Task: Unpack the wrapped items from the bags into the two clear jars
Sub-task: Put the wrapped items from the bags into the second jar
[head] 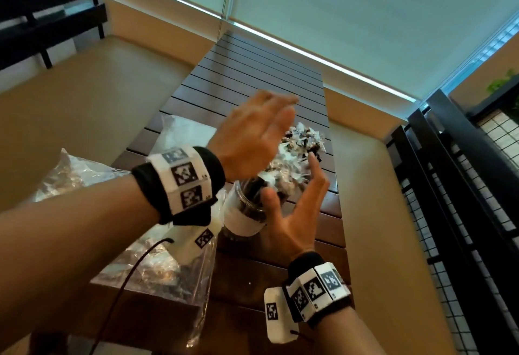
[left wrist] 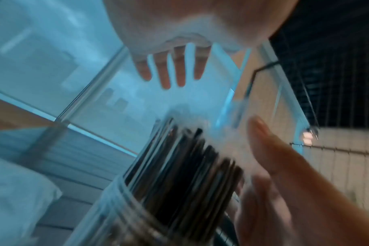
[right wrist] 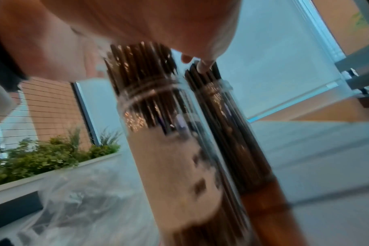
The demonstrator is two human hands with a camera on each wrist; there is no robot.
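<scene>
Two clear jars stand on the slatted wooden table (head: 252, 79). The near jar (head: 243, 218) has a white label and is full of dark wrapped items. The far jar (head: 304, 141) is heaped over its rim with white-and-dark wrapped items. My left hand (head: 264, 127) hovers above the jars with straight fingers and holds nothing. My right hand (head: 295, 194) is open beside the near jar, its thumb close to the jar's mouth; whether it touches is unclear. The blurred right wrist view shows both jars, white-labelled (right wrist: 171, 174) and brown-labelled (right wrist: 234, 133). In the left wrist view a jar (left wrist: 179, 166) appears below my spread left fingers (left wrist: 166, 71).
Clear plastic bags with wrapped items lie at the table's left: one at the near edge (head: 157, 273), one further left (head: 75, 177), one behind my left wrist (head: 182, 135). A dark railing (head: 449, 186) runs along the right. Plants (right wrist: 42, 158) grow in a planter.
</scene>
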